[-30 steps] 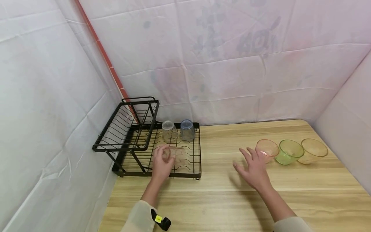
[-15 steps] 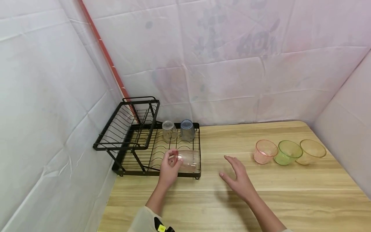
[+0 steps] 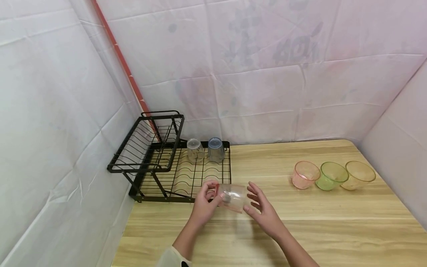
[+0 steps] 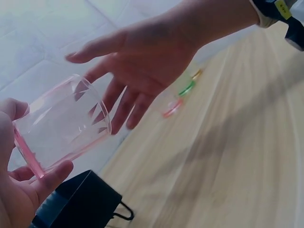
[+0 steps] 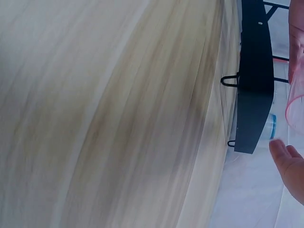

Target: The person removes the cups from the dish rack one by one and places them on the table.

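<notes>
A clear pinkish drinking glass [image 3: 233, 197] lies sideways in the air, over the front right corner of the black dish rack [image 3: 156, 199]. My left hand [image 3: 204, 204] grips it by its thick pink base, thumb on one side and fingers on the other. The open mouth points toward my right hand [image 3: 264, 214]. That hand holds nothing; its fingers are spread and slightly bent, close by the rim. In the left wrist view, the right palm [image 4: 147, 61] faces the glass, with some fingers showing through its wall. The right wrist view catches only part of the glass [image 5: 297, 107].
An upside-down clear glass [image 3: 195, 151] and a blue one [image 3: 216, 151] stand at the back of the rack. Along the right side of the wooden table [image 3: 333, 237] sit a pink cup [image 3: 304, 178], a green cup [image 3: 330, 178] and a yellow cup [image 3: 357, 178]. White sheeting [image 3: 253, 92] encloses the table.
My left hand has carried the glass from over the rack to the right and nearer me. My right hand has moved left from beside the pink cup to the glass's mouth.
</notes>
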Demonstrator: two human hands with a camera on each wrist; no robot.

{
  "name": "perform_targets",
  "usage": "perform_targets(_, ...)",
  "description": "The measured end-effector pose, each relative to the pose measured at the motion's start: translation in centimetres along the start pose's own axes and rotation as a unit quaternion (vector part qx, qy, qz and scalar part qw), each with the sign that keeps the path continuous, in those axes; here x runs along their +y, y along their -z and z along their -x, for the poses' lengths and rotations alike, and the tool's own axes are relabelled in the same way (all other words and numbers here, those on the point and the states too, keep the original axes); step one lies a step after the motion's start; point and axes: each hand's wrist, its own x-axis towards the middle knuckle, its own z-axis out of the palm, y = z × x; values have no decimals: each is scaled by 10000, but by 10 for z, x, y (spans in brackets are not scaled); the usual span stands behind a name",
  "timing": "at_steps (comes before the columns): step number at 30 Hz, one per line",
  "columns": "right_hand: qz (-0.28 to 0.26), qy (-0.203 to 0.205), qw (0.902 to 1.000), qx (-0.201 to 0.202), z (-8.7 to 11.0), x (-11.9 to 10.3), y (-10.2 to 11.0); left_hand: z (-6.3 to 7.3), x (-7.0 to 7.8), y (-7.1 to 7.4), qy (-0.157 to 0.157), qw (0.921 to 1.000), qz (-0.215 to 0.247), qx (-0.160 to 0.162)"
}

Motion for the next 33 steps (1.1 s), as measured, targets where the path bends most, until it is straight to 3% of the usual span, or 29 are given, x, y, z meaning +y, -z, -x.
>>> perform_targets(10,-417,-522,9976,168,4,-4,-4,6,-7,-14,93,9996,82,-267)
perform_targets(19,-1116,-603,9917,214,5,-2,-3,11,-11,-18,109,9986,167,-490)
perform_targets(26,-799,-653,9940,372,10,-7,-2,14,-17,-20,143,9984,46,-550)
perform_targets(33,-676,-407,9955,517,13,-10,-3,15,-20,-19,100,9980,-152,-610)
